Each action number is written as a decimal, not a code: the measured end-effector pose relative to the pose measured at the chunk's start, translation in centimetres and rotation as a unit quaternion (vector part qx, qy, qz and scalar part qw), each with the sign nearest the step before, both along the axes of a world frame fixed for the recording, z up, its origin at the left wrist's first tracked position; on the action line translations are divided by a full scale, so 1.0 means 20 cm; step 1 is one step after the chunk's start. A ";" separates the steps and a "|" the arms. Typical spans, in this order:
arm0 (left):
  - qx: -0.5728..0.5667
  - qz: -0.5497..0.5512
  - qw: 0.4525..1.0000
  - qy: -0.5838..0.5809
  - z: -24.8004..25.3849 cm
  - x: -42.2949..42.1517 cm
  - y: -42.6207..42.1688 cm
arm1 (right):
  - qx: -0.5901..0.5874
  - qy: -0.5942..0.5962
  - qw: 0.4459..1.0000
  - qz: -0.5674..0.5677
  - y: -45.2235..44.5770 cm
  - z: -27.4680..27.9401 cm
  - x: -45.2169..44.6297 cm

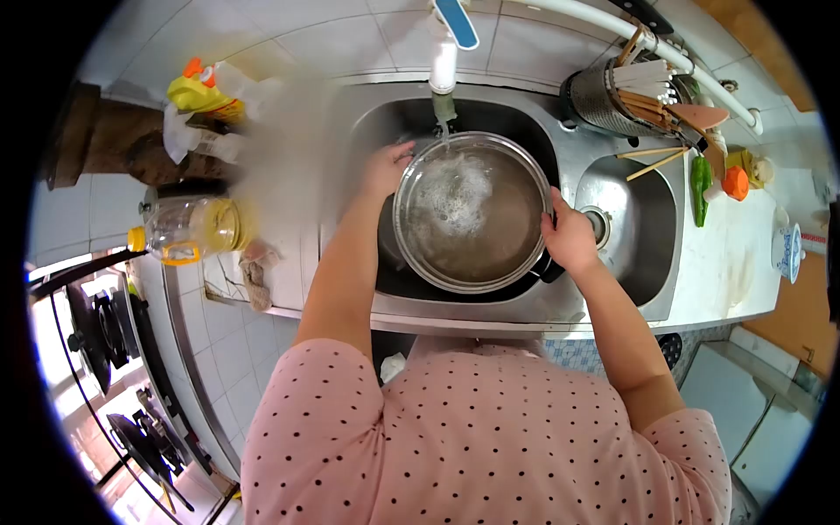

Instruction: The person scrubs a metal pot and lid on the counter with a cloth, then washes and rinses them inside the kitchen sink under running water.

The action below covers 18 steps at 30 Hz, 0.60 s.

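Note:
A round metal pot (503,223) full of cloudy water sits in the larger basin of the sink. Water from the white tap (444,74) falls into it near the far rim and stirs up bubbles. My left hand (388,168) is closed at the pot's far left rim, its grip partly hidden. On the right side, my right hand (570,234) holds the rim with the thumb on top. A dark handle shows just below that hand.
Right of the pot is a smaller basin (643,227) with chopsticks (656,164) across its far edge. A utensil holder (599,101) stands behind, and a green pepper (701,188) lies on the counter. At left are an oil bottle (188,232) and a yellow bottle (203,92).

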State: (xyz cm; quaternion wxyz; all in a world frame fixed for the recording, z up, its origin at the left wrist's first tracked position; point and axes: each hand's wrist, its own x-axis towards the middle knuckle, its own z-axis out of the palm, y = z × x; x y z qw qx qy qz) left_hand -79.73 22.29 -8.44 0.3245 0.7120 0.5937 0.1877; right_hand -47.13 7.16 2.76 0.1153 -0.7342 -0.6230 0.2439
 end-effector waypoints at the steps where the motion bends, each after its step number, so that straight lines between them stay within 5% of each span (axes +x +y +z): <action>1: -0.097 0.005 0.994 -0.048 -0.03 0.02 0.05 | 0.010 -0.001 1.000 -0.005 0.00 -0.01 0.00; 3: -0.133 0.015 0.981 -0.138 -0.16 -0.04 0.10 | 0.009 0.002 1.000 -0.015 -0.02 -0.01 -0.01; 5: -0.157 0.211 0.938 -0.228 -0.08 -0.02 0.01 | 0.000 0.011 1.000 -0.025 -0.01 0.02 -0.02; 8: -0.168 0.258 0.913 -0.269 -0.14 -0.04 0.01 | 0.012 -0.005 1.000 -0.021 -0.02 -0.01 -0.02; 12: -0.109 0.085 0.990 -0.013 -0.06 -0.05 0.00 | 0.009 -0.032 0.999 -0.005 -0.01 0.01 -0.03; 15: -0.166 0.055 0.984 0.041 0.01 0.01 0.09 | -0.001 -0.028 0.999 -0.021 -0.01 -0.01 -0.03; 17: -0.223 0.190 0.930 -0.221 0.03 0.00 0.04 | -0.005 -0.035 0.999 -0.014 0.00 0.02 -0.03; 18: -0.217 0.251 0.910 -0.247 0.03 0.02 0.01 | -0.008 -0.035 0.999 -0.011 0.00 0.03 -0.04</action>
